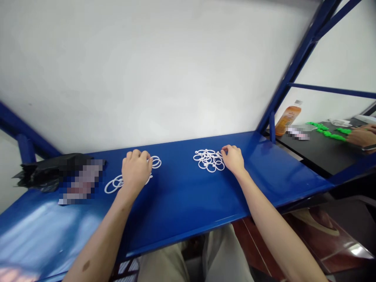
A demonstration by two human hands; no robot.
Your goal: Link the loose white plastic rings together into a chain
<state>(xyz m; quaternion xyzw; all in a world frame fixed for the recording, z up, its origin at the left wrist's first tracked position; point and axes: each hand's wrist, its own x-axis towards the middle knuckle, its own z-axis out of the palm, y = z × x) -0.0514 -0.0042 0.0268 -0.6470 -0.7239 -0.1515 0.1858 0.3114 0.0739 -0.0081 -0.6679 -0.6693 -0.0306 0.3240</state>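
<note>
Head view: curled left hand and right hand at white rings, any pinch impossible to tell. Best handled singly, avoiding tangles.

Workroom, blue metal workbench, brown tiled floor

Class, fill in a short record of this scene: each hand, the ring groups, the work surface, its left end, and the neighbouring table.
Left hand: over the left ring group, partly hiding it; grip unclear
Right hand: fingers at the right edge of the right ring group; grip unclear
Rings: white, overlapping
Work surface: blue tabletop
Left end: black plastic bag
Neighbouring table: black tabletop with bottle of orange liquid, green pieces, co-worker's hand
</note>
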